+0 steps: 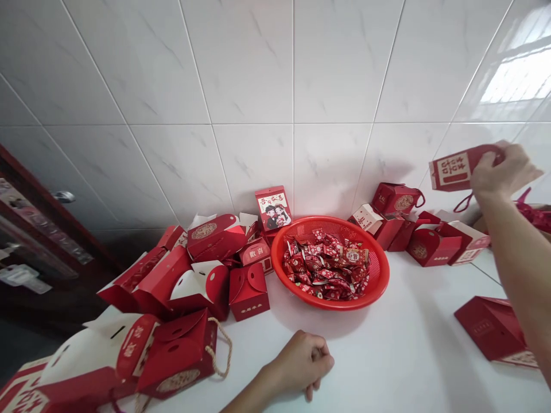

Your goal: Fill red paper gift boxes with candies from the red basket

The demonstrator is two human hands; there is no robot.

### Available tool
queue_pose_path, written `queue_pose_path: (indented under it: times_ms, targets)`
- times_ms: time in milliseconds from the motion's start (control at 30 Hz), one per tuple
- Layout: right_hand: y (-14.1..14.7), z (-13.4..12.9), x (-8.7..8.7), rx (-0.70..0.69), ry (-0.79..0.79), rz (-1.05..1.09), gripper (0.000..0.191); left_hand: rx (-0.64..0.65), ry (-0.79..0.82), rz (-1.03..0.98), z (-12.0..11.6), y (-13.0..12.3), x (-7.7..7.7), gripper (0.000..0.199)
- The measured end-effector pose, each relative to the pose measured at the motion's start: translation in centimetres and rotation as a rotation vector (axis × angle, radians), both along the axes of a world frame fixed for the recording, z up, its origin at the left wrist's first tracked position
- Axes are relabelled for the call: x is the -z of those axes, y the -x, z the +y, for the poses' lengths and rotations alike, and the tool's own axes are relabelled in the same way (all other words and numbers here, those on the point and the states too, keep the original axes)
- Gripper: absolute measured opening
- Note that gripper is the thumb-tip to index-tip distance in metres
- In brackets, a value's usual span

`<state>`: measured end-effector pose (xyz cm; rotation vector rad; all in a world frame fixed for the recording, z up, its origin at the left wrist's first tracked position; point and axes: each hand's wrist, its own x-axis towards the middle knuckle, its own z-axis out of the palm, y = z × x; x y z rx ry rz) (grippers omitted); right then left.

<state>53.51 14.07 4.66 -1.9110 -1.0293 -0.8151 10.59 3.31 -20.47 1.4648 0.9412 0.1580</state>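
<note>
My right hand [501, 172] is raised at the right, in front of the tiled wall, with its fingers closed round a red gift box [451, 171] with a pale double-happiness panel. Part of that box is hidden behind the hand. Over the white tabletop, my left hand [303, 362] is curled into a loose fist, and no object shows in it. Beyond it sits a red plastic basket [381, 281] with wrapped candies [329, 264] inside. Below my right forearm lies another red box [491, 327], partly covered by the arm.
Many red gift boxes crowd the left side, among them one with a rope handle [176, 355] and a small one [248, 291] near the basket. More boxes [433, 244] line the wall at the right. A dark door [51, 246] stands at far left.
</note>
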Motion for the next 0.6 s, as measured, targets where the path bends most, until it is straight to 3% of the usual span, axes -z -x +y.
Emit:
queue_pose_path:
  times_ms: [33, 133, 233, 300, 400, 500, 533, 600]
  targets:
    - [1.0, -0.8, -0.8, 0.027, -0.095, 0.069, 0.043, 0.006, -0.003, -0.001, 0.0, 0.0, 0.0, 0.024]
    - [4.4, -3.9, -2.3, -0.071, -0.235, 0.062, 0.035, 0.014, -0.016, 0.000, 0.0, 0.1, 0.1, 0.024]
    - [7.6, -7.6, -1.7, -0.237, -0.347, 0.009, 0.033, 0.017, -0.005, -0.011, 0.0, 0.3, 0.0, 0.027]
    - [9.7, -10.2, -0.3, -0.377, -0.343, 0.128, 0.029, 0.022, 0.004, -0.034, 0.1, 0.4, 0.1, 0.029]
    - [13.3, -13.8, 2.5, -0.782, -0.130, 0.227, 0.016, 0.015, 0.025, -0.067, 0.3, 0.3, 0.4, 0.036]
    - [17.8, -16.2, 6.2, -1.213, 0.329, 0.162, 0.010, -0.025, 0.066, -0.142, 0.6, 0.2, 0.4, 0.053]
    - [19.4, -16.7, 7.6, -1.295, 0.500, 0.161, 0.014, -0.044, 0.073, -0.172, 0.8, 0.1, 0.2, 0.057]
    - [22.5, -17.5, 10.6, -1.337, 0.579, 0.069, 0.021, -0.088, 0.069, -0.216, 1.3, 0.3, -0.5, 0.063]
